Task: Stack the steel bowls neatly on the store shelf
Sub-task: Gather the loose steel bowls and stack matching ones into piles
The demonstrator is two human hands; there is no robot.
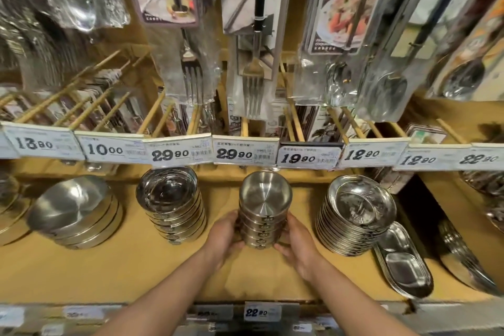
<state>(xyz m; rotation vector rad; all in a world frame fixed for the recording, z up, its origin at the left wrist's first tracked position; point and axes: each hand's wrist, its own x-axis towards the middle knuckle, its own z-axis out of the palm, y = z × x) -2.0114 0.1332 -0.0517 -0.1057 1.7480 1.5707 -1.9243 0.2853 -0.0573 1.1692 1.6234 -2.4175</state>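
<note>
Where both hands meet: stack of small steel bowls (pixel 265 211), brushed finish, nested upright on wooden shelf (pixel 136 262).
Left hand (pixel 225 237) and right hand (pixel 297 247) cup its sides, fingers curled round lower bowls.

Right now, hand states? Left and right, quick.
Left hand: holds the left side of the stack of steel bowls, fingers curled round it.
Right hand: holds the stack's right side, likewise.
</note>
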